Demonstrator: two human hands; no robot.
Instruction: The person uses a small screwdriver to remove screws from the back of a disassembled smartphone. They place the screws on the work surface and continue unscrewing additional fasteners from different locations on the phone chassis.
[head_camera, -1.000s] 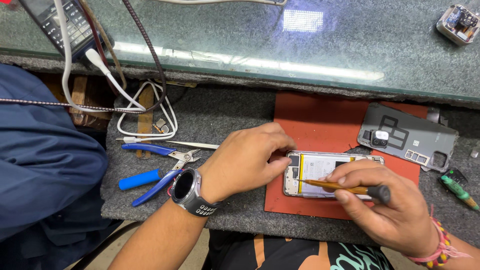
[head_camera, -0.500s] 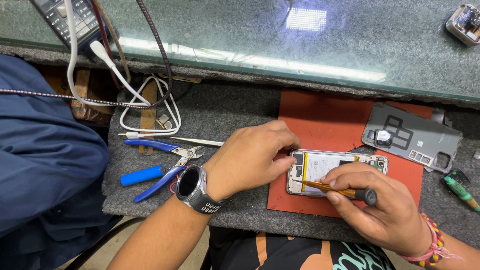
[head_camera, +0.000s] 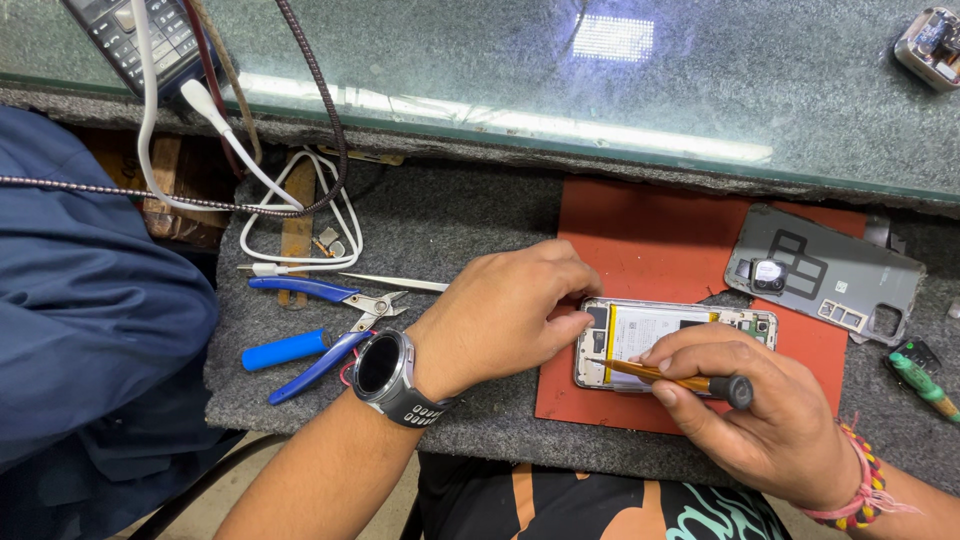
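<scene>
**Phone open, driver at work inside**

The phone (head_camera: 672, 345) lies face down on the red mat (head_camera: 650, 230), and everything else is best placed from that mat. Its back cover (head_camera: 825, 270) is already off and rests at the mat's right edge, partly on it and partly on the grey felt. The phone's inside shows: a pale battery in the middle and a strip of board along the top.

The left hand (head_camera: 505, 310), with a watch (head_camera: 385, 365) on the wrist, rests on the mat's left edge; its fingers are curled and press the phone's left end to steady it. The right hand (head_camera: 770, 415) comes in from the mat's lower right and is closed around a small screwdriver (head_camera: 680, 380) with an amber shaft and a dark cap. The tip points left and sits at the phone's lower left part, near the battery's edge. Whether it is in a screw is too small to tell.

As I judge it, the opening is done: cover removed, insides bare. The battery and board are still seated, so the work within the frame seems to be at an early stage.

Left of the mat on the felt lie blue pliers (head_camera: 320, 330), a blue cylinder (head_camera: 283, 350), tweezers (head_camera: 395, 283) and a coiled white cable (head_camera: 300, 225). Right of the mat lies a green-handled tool (head_camera: 925, 380).
</scene>
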